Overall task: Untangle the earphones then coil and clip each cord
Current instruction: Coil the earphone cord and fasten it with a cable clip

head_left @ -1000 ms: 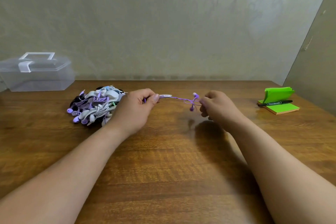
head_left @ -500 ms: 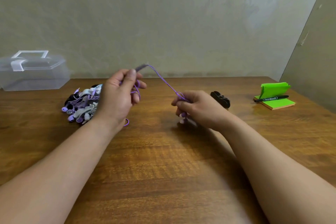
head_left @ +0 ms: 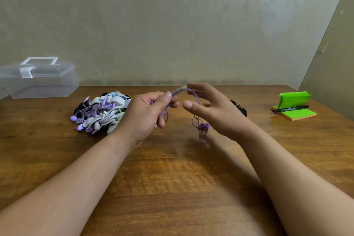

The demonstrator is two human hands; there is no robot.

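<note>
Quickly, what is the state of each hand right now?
Left hand: grips the purple earphone cord near its plug.
Right hand: open, fingers spread; the cord drapes past it.

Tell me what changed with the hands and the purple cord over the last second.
The left hand rose and now grips the purple cord in loops by its plug end. The right hand let go its pinch and opened; the earbuds dangle beneath it. The earphone pile, clear box and green notes stayed put.
</note>
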